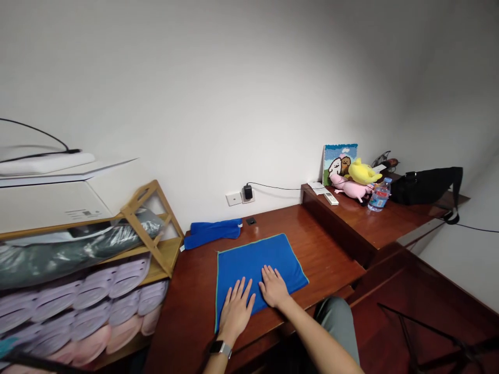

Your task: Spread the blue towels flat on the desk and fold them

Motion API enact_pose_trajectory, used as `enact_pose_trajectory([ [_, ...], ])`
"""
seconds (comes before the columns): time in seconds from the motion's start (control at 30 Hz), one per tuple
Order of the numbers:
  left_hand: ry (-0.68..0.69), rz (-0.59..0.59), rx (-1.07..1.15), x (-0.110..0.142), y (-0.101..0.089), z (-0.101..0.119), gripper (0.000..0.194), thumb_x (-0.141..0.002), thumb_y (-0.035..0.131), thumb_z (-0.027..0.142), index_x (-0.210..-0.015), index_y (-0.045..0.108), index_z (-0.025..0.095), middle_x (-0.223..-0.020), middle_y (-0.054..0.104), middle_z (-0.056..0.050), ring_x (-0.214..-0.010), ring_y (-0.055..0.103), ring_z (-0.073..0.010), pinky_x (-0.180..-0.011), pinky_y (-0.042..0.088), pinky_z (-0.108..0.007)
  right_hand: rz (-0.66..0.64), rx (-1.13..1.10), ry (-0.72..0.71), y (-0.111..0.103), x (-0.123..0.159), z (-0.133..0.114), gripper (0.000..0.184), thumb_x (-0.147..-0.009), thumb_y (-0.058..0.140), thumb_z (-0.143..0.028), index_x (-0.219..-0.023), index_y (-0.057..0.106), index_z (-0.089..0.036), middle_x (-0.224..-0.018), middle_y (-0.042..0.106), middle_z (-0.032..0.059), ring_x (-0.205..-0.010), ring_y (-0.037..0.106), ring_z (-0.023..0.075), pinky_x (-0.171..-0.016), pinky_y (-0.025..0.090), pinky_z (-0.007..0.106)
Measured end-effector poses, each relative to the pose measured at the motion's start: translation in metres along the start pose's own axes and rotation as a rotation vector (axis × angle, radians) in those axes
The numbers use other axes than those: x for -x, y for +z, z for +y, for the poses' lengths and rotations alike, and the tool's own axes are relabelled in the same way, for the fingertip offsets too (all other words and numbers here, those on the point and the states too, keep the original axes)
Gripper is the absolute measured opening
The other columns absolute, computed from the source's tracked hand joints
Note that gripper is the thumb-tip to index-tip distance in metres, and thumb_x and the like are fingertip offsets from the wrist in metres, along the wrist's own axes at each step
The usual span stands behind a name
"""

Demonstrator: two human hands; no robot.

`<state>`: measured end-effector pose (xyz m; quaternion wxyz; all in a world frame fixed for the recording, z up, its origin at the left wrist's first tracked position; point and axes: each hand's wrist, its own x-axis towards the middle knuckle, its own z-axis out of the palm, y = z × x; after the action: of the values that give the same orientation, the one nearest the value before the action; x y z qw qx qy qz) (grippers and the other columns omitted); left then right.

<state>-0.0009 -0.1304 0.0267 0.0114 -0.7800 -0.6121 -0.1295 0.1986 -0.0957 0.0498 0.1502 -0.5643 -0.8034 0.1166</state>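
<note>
A blue cloth [257,257] lies spread flat on the dark wooden desk [195,301]. My left hand [236,309] rests flat on the cloth's near part, fingers stretched out and apart, a watch on the wrist. My right hand [273,287] lies flat beside it on the cloth, fingers spread as well. Neither hand holds anything. A second blue cloth [212,232], folded or bunched, sits behind near the wall.
A wooden rack [156,228] with stacked pale slippers [97,306] stands at the left, a white box on top. On the raised desk part at the right are plush toys [356,179], a water bottle [379,196], a remote and a black bag [424,185]. A plug sits in the wall socket [247,193].
</note>
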Motion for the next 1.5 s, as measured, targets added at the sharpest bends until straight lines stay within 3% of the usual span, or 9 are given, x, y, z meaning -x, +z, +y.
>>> enact_pose_trajectory([
  [0.33, -0.148, -0.068, -0.098, 0.049, -0.01, -0.039, 0.074, -0.104, 0.032, 0.058, -0.165, 0.038, 0.016, -0.175, 0.03, -0.013, -0.162, 0.033, -0.0298, -0.133, 0.027, -0.053, -0.082, 0.132, 0.376, -0.051, 0.047, 0.101, 0.071, -0.111, 0.021, -0.047, -0.171, 0.024, -0.01, -0.177, 0.019, 0.0125, -0.166, 0.017, 0.0238, -0.134, 0.012, 0.045],
  [0.53, -0.07, 0.049, -0.079, 0.032, -0.025, -0.027, 0.067, -0.106, 0.029, 0.052, -0.152, 0.059, 0.014, -0.158, 0.06, -0.016, -0.152, 0.05, -0.0305, -0.133, 0.029, -0.052, 0.056, 0.118, 0.255, -0.042, 0.048, 0.072, 0.07, -0.112, 0.022, -0.049, -0.169, 0.034, -0.011, -0.176, 0.025, 0.0115, -0.165, 0.02, 0.026, -0.135, 0.014, 0.044],
  [0.7, -0.08, 0.003, -0.035, 0.012, -0.026, -0.02, 0.066, -0.106, 0.033, 0.054, -0.16, 0.048, 0.02, -0.171, 0.042, -0.011, -0.16, 0.038, -0.0292, -0.132, 0.031, -0.052, 0.027, 0.076, 0.2, -0.022, 0.042, 0.048, 0.068, -0.112, 0.023, -0.049, -0.169, 0.033, -0.014, -0.175, 0.027, 0.0097, -0.165, 0.021, 0.025, -0.135, 0.016, 0.047],
  [0.83, -0.147, -0.049, -0.044, 0.032, -0.007, -0.042, 0.073, -0.103, 0.037, 0.062, -0.165, 0.038, 0.024, -0.175, 0.03, -0.01, -0.162, 0.032, -0.0288, -0.133, 0.028, -0.054, 0.019, 0.082, 0.258, -0.015, 0.059, 0.062, 0.071, -0.11, 0.025, -0.052, -0.17, 0.031, -0.014, -0.176, 0.023, 0.0087, -0.165, 0.021, 0.0255, -0.135, 0.015, 0.047],
  [1.0, -0.127, 0.016, -0.062, 0.053, 0.002, -0.064, 0.072, -0.102, 0.038, 0.06, -0.162, 0.045, 0.022, -0.171, 0.041, -0.011, -0.16, 0.037, -0.0314, -0.133, 0.028, -0.056, 0.036, 0.094, 0.304, -0.025, 0.068, 0.078, 0.071, -0.11, 0.026, -0.054, -0.168, 0.038, -0.014, -0.173, 0.031, 0.0084, -0.163, 0.025, 0.0274, -0.135, 0.019, 0.047],
  [1.13, -0.09, 0.101, -0.02, 0.0, -0.01, -0.043, 0.068, -0.107, 0.028, 0.053, -0.16, 0.048, 0.016, -0.169, 0.046, -0.012, -0.159, 0.04, -0.0281, -0.132, 0.031, -0.049, 0.07, 0.064, 0.152, -0.035, 0.017, 0.046, 0.068, -0.111, 0.024, -0.048, -0.168, 0.037, -0.013, -0.174, 0.032, 0.0074, -0.164, 0.024, 0.0253, -0.135, 0.018, 0.044],
  [1.3, -0.023, 0.018, 0.035, -0.1, -0.004, -0.014, 0.058, -0.107, 0.031, 0.04, -0.158, 0.052, 0.022, -0.169, 0.047, -0.009, -0.159, 0.04, -0.0266, -0.132, 0.03, -0.05, -0.001, 0.001, -0.019, -0.017, -0.079, -0.007, 0.064, -0.112, 0.024, -0.044, -0.168, 0.037, -0.017, -0.173, 0.035, 0.0076, -0.163, 0.026, 0.0238, -0.134, 0.019, 0.045],
  [1.4, -0.079, 0.0, 0.033, -0.124, 0.011, -0.031, 0.06, -0.105, 0.037, 0.049, -0.158, 0.052, 0.026, -0.17, 0.046, -0.011, -0.158, 0.041, -0.0308, -0.131, 0.03, -0.055, -0.056, 0.009, 0.005, -0.003, -0.112, 0.006, 0.066, -0.112, 0.024, -0.048, -0.169, 0.034, -0.018, -0.174, 0.033, 0.0075, -0.164, 0.025, 0.0232, -0.134, 0.018, 0.046],
  [1.5, -0.215, 0.023, 0.002, -0.121, 0.023, -0.066, 0.073, -0.101, 0.039, 0.065, -0.163, 0.045, 0.026, -0.174, 0.038, -0.012, -0.162, 0.033, -0.0346, -0.132, 0.024, -0.057, -0.043, 0.058, 0.13, -0.003, -0.118, 0.051, 0.068, -0.112, 0.021, -0.051, -0.172, 0.027, -0.019, -0.176, 0.025, 0.0071, -0.165, 0.018, 0.0229, -0.134, 0.011, 0.047],
])
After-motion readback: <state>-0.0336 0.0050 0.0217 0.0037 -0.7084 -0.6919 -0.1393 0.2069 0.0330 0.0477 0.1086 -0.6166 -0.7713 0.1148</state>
